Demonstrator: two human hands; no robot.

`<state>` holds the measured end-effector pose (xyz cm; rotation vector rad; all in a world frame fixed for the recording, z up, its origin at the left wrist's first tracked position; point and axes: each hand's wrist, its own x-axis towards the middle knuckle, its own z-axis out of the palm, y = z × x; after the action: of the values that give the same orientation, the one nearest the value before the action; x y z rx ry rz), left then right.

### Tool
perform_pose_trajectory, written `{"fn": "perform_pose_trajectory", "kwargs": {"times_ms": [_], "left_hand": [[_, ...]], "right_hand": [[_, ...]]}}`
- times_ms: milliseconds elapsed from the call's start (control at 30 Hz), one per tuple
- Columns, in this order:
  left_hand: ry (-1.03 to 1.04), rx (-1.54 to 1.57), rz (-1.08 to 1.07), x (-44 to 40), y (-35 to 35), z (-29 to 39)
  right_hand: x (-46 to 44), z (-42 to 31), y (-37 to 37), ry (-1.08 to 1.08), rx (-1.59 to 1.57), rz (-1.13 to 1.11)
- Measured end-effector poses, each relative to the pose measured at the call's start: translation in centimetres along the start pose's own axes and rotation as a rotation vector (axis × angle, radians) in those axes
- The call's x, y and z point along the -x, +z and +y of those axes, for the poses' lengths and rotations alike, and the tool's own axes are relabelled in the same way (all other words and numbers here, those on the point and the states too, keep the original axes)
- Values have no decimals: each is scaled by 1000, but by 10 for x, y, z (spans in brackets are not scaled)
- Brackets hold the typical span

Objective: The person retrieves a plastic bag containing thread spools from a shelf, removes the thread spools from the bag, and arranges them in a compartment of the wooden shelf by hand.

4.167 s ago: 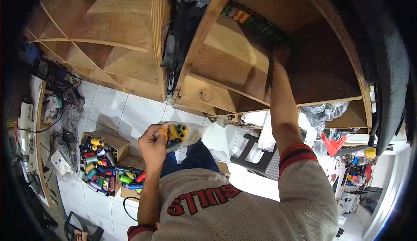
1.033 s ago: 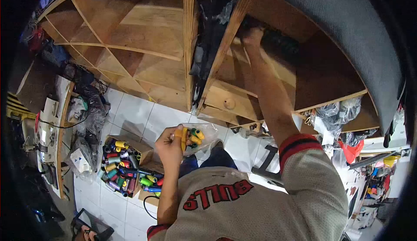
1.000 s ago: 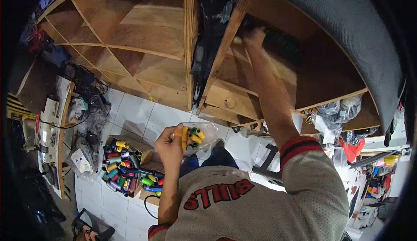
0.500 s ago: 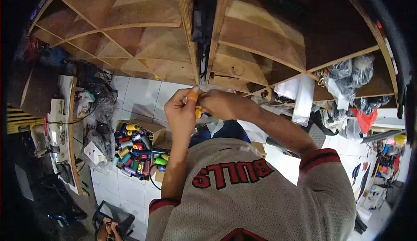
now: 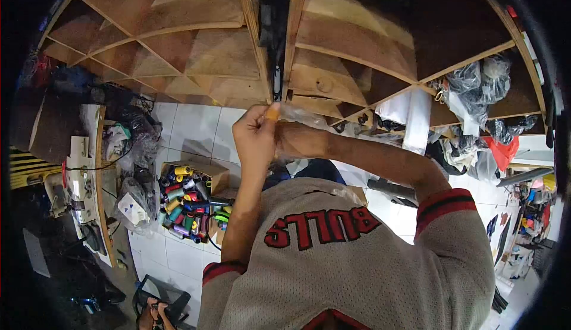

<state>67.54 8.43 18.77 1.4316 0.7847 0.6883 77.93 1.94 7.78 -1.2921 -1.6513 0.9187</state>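
My left hand is closed around a yellow-orange thread spool and the edge of a clear plastic bag. Close against it on the right, my right hand reaches across at the bag, its fingers hidden by the left hand and the plastic. The bag's contents are mostly covered by my hands. Below and to the left, an open cardboard box on the floor holds several thread spools in many colours.
Wooden shelving spans the top, with dark and orange items in its upper right compartment. Wrapped bundles and a red bag are at the right. A workbench stands left. Another person's hands show at the bottom left.
My right hand has come down out of the upper right compartment to the bag beside my left hand. My left hand keeps its hold and now sits higher in view.
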Motion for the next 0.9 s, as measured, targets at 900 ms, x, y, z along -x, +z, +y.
{"fn": "perform_pose_trajectory", "kwargs": {"times_ms": [900], "left_hand": [[0,86,-74,-11,10,9]], "right_hand": [[21,-112,-218,358,-506,510]]}}
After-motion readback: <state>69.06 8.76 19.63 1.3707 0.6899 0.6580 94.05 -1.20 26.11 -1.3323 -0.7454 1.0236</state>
